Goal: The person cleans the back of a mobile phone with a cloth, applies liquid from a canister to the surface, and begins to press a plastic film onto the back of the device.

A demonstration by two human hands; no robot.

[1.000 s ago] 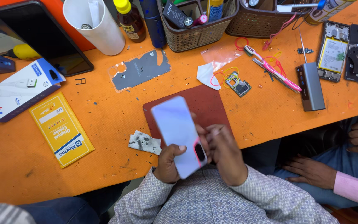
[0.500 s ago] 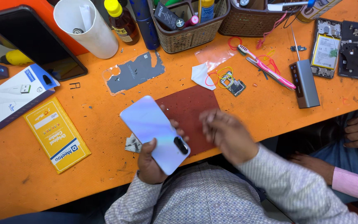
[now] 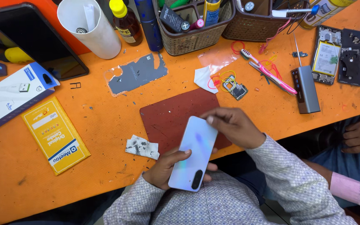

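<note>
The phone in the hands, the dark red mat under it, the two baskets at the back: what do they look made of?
Phone: glossy glass or plastic back, judging by its pale iridescent sheen. Dark red mat: matte, probably rubber or leatherette, dull and speckled with debris. Baskets: woven brown wicker or plastic imitation; the weave shows, the fibre doesn't.

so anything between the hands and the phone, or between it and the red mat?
Nothing visible. The left hand already grips the phone, the right hand touches its top edge, and the red mat beneath lies bare.
</note>
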